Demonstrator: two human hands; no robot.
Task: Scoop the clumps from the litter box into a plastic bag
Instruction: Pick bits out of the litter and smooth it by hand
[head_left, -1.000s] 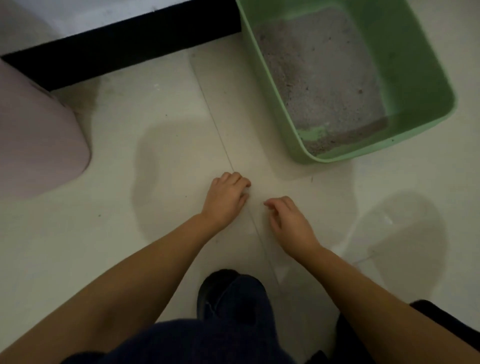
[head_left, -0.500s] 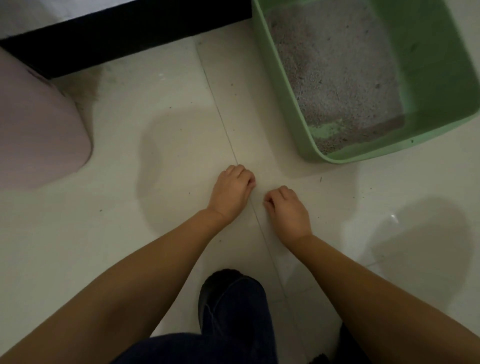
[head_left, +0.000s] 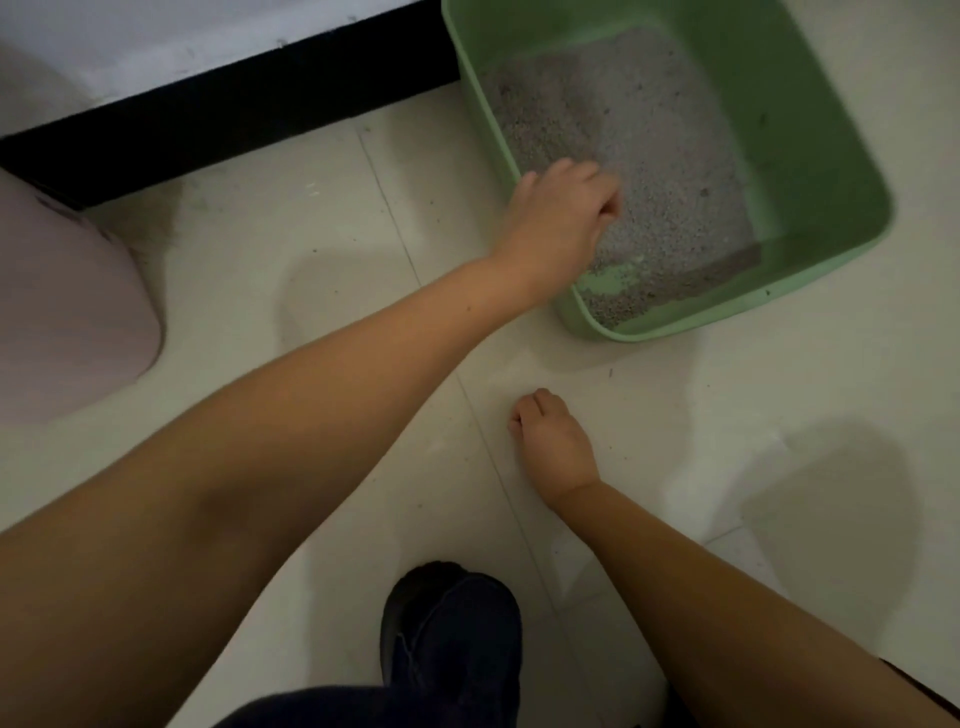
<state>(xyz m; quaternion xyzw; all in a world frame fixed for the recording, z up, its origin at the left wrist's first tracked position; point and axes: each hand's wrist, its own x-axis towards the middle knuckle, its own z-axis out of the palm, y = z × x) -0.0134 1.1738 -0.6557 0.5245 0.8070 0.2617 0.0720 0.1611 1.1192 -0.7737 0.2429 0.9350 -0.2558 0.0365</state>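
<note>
Litter lay grey and grainy in the green litter box on the pale tiled floor. The left hand reached over the box's near-left rim, fingers curled; whether they held anything could not be told. The right hand rested on the floor just before the box, fingers curled under, perhaps pinching a barely visible clear plastic bag.
</note>
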